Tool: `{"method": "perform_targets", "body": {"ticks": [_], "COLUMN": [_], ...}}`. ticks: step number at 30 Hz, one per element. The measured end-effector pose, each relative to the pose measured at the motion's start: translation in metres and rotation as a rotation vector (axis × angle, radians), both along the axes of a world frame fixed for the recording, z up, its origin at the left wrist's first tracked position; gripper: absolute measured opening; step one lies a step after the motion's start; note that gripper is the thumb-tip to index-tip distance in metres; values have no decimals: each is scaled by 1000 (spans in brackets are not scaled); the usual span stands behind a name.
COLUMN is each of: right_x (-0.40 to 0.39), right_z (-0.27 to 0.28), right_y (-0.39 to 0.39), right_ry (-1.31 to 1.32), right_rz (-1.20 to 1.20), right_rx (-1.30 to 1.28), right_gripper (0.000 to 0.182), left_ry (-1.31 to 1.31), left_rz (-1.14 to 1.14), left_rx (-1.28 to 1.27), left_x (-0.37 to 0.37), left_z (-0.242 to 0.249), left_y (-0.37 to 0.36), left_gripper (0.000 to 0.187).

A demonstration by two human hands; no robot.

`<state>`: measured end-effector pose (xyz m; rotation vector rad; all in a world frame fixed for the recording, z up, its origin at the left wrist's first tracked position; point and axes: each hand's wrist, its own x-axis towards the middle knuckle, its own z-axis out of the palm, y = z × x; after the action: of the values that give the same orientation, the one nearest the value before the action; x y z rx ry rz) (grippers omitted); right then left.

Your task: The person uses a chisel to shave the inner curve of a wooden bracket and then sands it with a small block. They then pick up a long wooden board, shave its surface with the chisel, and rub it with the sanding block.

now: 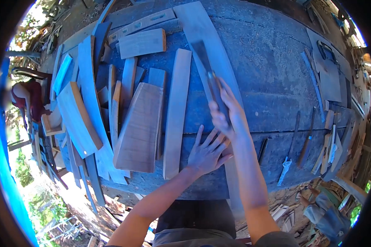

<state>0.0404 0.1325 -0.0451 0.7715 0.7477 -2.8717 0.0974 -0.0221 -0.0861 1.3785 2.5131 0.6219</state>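
My right hand (231,111) is wrapped round the dark handle of a chisel (201,53). Its wide blade points away from me and is slightly blurred, over a long pale board (218,49) that runs from the far edge of the workbench toward my body. My left hand (208,152) is spread open, palm down, on or just above the bench beside that board; exact contact cannot be told. To its left lies a straight narrow plank (177,115). Part of the long board is hidden under my right hand and forearm.
Left of the plank, the workbench (272,78) carries a broad tapered wood block (140,127), a curved piece (79,119) and several boards. On the right are a clamp (327,51), a saw-like tool (307,146) and thin strips. A seated person (325,214) is at lower right.
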Motion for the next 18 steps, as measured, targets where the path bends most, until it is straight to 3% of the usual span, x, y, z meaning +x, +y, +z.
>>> {"method": "perform_targets", "body": {"ticks": [2, 5, 11, 14, 16, 18], "right_x": [46, 53, -68, -40, 16, 77], "right_z": [10, 22, -7, -13, -10, 9], "right_y": [-7, -5, 30, 35, 24, 11], "right_ry": [-27, -75, 28, 102, -21, -161], "right_rz": [-25, -65, -154, -82, -136, -170], "right_rx": [-10, -35, -80, -17, 178, 108], "right_gripper": [50, 49, 41, 44, 48, 51], "left_ry": [-36, 22, 95, 104, 92, 73], "left_rz": [10, -10, -22, -15, 6, -16], "left_rx": [-6, 61, 9, 16, 34, -24], "left_x": [-2, 0, 1, 2, 2, 2], "left_z": [-1, -2, -4, -5, -5, -5], "left_y": [-1, -1, 1, 0, 1, 0], "left_gripper": [55, 49, 48, 49, 50, 53]}}
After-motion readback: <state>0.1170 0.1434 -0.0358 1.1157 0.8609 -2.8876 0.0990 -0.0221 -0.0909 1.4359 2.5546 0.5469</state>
